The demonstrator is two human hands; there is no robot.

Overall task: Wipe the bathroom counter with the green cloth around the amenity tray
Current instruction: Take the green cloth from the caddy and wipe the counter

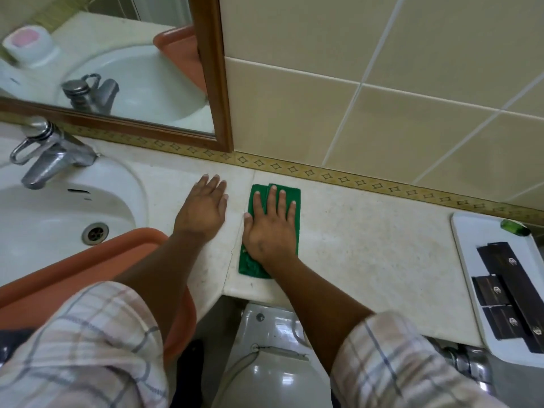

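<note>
The right hand point(272, 228) presses flat, fingers spread, on the green cloth point(290, 198); the left hand point(203, 209) lies open on the worktop point(368, 240), tray point(471, 245) far right.

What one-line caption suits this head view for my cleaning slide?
Right hand presses the green cloth flat on the counter, left hand beside it.

Beige wall tiles point(412, 69) with pale grout fill the upper right, and a yellowish patterned border strip point(323, 175) runs along their bottom edge. Upper left there's a wood-framed mirror point(132, 54) reflecting a white sink point(44, 219) and chrome faucet point(47, 154) at the left, plus a toilet point(273, 363) down at bottom center.
</note>
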